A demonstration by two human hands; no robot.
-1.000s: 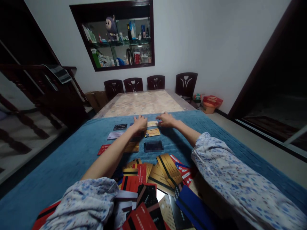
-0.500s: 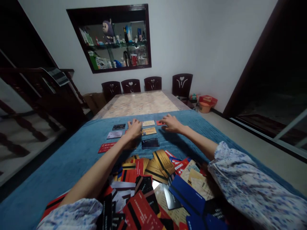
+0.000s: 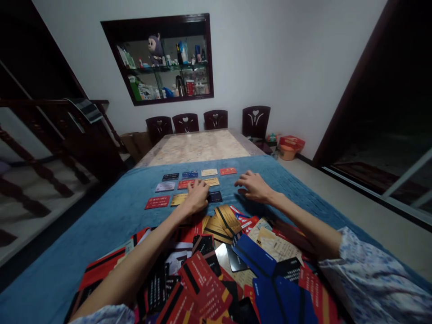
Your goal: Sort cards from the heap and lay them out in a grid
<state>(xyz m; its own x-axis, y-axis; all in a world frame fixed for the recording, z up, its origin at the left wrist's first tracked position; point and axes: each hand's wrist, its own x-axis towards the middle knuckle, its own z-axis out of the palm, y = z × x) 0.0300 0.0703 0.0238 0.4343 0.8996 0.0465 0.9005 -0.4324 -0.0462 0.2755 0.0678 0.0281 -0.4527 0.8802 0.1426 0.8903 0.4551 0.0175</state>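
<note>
Black card (image 3: pixel 215 196) lies flat on the blue cloth (image 3: pixel 101 216), just right of the left hand (image 3: pixel 197 197). That hand sits knuckles up in the nearest row with its fingers curled down onto the cloth. From where I stand I cannot tell whether a card is pinched beneath them. The right hand (image 3: pixel 254 186) is further right, palm down and fingers spread loose, with nothing in it.

To the left of the left hand, in the same row, lie a gold card (image 3: pixel 178 199) and then a red card (image 3: pixel 157 202). The middle row holds a pale silver card (image 3: pixel 165 186), a second red card (image 3: pixel 185 184) and a second gold card (image 3: pixel 211 182), this last just beyond the left knuckles. The far row runs from a dark card (image 3: pixel 170 177) through a blue card (image 3: pixel 190 174) and a cream card (image 3: pixel 209 172) to an orange-red card (image 3: pixel 228 171).

Nearer, between both forearms, spreads a loose heap of cards (image 3: pixel 216 270) in red, black, gold and blue, overlapping every way. Beyond the cloth the marbled table top (image 3: pixel 199 146) lies bare, with four dark chairs (image 3: pixel 216 119) at its far end. A shelved wall niche (image 3: pixel 165 58) sits above them, and a red basket (image 3: pixel 292 143) stands on the floor at the right.
</note>
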